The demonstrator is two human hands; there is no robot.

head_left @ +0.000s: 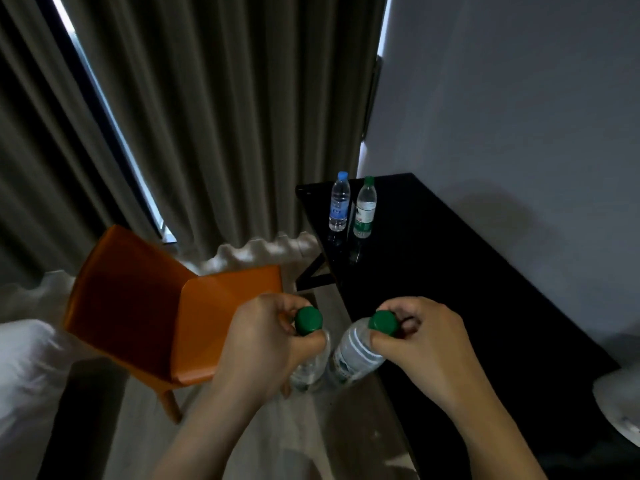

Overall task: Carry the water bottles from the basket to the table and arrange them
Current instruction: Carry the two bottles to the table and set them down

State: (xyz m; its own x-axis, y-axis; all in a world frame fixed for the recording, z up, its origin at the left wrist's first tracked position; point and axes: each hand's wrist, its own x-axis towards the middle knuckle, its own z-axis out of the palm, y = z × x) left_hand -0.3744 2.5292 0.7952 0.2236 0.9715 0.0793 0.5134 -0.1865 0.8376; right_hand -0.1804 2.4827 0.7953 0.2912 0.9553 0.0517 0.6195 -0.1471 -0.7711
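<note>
My left hand (pixel 263 337) and right hand (pixel 422 341) each pinch a green-capped bottle (pixel 356 355) by its neck, low centre of frame; such a thin hold could slip; two bottles (pixel 339 206) stand upper centre on the black table (pixel 467 271), easily knocked when I set mine alongside.

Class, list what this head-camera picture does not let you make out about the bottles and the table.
- Lower parts of the two held bottles: covered by the left hand and right hand.
- Basket: outside the frame.
- Labels on the table's two bottles: too small to read.
- Table: near end cut off at the right edge.
</note>
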